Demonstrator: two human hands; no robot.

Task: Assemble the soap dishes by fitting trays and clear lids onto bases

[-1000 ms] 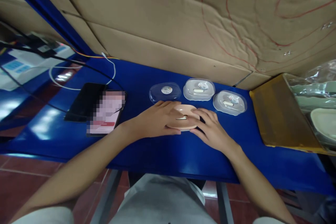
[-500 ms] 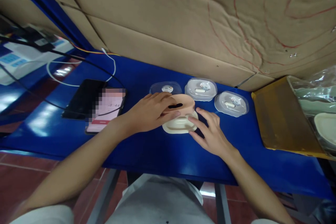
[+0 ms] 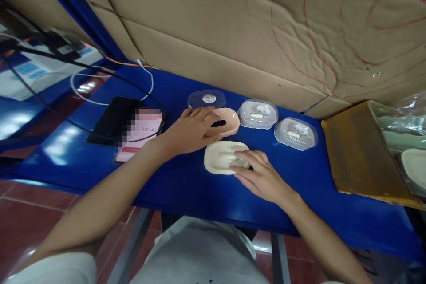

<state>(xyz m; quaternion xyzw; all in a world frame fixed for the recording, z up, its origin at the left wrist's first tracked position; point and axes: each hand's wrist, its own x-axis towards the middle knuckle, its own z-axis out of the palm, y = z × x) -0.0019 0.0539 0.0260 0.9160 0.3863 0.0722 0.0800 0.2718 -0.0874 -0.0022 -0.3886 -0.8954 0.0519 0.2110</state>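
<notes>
My left hand [image 3: 191, 129] grips the left end of a peach oval dish [image 3: 231, 122] with a dark slot in its middle, tilted slightly above the blue table. Its thumb lies along the near rim. Just nearer to me, a shallow cream dish [image 3: 216, 157] with a raised middle rests on the table, apart from the peach one. My right hand [image 3: 261, 172] has its fingers over the cream dish's right rim. Behind my left hand stands a clear lid [image 3: 206, 99] with a round sticker, partly covered by the fingers.
Two clear-lidded containers [image 3: 258, 114] [image 3: 296, 133] with round stickers stand to the right. Farther right, a cardboard box [image 3: 359, 151] holds plastic-wrapped dishes. Two phones [image 3: 113, 120] [image 3: 143, 135] and cables lie on the left. A cardboard wall [image 3: 206, 31] closes the table's back.
The peach dish has moved up and left off the cream dish, which it partly covered before. The cream dish now shows whole, and my right hand has shifted slightly left and down.
</notes>
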